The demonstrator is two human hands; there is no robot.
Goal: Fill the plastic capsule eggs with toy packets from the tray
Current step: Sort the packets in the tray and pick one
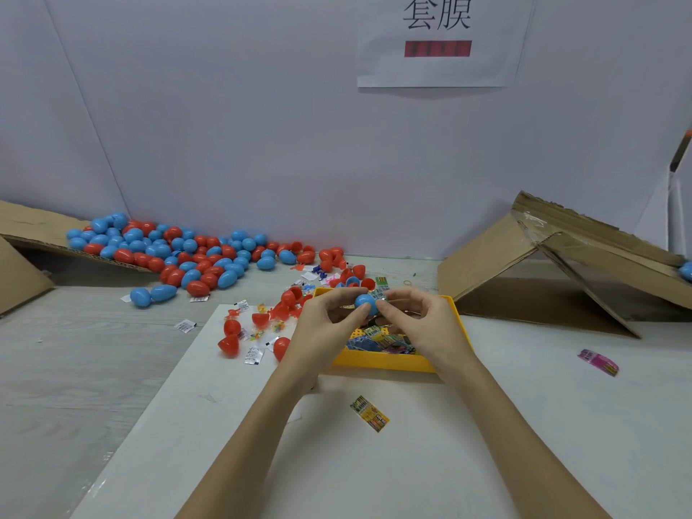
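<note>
My left hand point(324, 324) grips a blue capsule half point(365, 302) above the yellow tray point(382, 361). My right hand point(415, 320) pinches a printed toy packet point(379, 294) at the open side of that blue half. The tray holds several colourful toy packets point(382, 340), partly hidden by both hands. Loose red capsule halves point(232, 335) and small white packets point(254, 355) lie just left of the tray.
A big heap of blue and red eggs point(179, 252) spills from a cardboard flap at the back left. A folded cardboard box point(554, 271) stands at the right. One packet point(370, 413) lies on the white sheet near me, a pink one point(598, 362) at the right.
</note>
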